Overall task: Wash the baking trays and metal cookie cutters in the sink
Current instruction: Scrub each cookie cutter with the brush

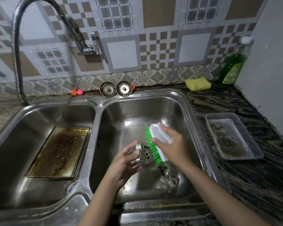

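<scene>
Over the right basin of the double sink (191, 111), my left hand (126, 162) holds a small metal cookie cutter (145, 154). My right hand (171, 144) grips a white scrubbing brush with green bristles (155, 141), and the bristles press against the cutter. Several more metal cookie cutters (167, 176) lie wet on the basin floor below my hands. A stained, browned baking tray (59, 152) lies flat in the left basin, with more trays stacked under it.
A flexible hose tap (17, 51) arches over the left basin. Two sink strainers (115, 88) lean at the back edge. A yellow sponge (198, 84), a green dish soap bottle (234, 66) and a clear plastic container (232, 136) sit on the dark counter at right.
</scene>
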A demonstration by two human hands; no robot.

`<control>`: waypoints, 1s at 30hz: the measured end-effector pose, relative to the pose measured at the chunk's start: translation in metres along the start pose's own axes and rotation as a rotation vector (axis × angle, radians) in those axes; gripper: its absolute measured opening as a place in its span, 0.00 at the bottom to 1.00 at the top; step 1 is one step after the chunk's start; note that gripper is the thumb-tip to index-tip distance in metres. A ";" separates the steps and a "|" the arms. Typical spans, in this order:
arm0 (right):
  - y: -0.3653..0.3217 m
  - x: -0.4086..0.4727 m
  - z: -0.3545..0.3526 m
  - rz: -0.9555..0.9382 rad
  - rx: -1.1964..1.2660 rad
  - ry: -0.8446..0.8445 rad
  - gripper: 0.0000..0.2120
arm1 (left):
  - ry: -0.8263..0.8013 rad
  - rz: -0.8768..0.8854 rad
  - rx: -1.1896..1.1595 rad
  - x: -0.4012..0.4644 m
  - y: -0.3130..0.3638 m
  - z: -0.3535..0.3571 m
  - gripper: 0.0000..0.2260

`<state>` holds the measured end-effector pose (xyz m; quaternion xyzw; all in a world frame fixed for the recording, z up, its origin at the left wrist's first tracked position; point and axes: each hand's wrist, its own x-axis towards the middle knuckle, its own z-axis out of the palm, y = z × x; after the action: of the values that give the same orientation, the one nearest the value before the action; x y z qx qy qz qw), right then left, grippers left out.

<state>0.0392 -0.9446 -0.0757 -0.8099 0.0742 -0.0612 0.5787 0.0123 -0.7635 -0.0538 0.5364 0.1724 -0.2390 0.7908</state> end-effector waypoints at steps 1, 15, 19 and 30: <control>0.000 0.000 0.000 0.012 0.011 -0.002 0.31 | 0.018 0.046 0.020 -0.007 0.010 -0.009 0.19; 0.032 -0.031 -0.012 0.053 0.016 -0.080 0.29 | 0.517 -0.185 0.847 -0.034 0.048 -0.200 0.15; 0.035 -0.035 -0.023 0.070 -0.015 -0.080 0.30 | 0.487 -0.281 0.881 -0.021 0.036 -0.203 0.15; 0.021 -0.017 -0.080 0.066 0.075 0.181 0.27 | 0.478 0.505 1.041 -0.001 0.061 -0.056 0.08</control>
<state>0.0065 -1.0223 -0.0701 -0.7760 0.1504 -0.1179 0.6011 0.0443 -0.6924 -0.0270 0.9141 0.0734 0.0293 0.3976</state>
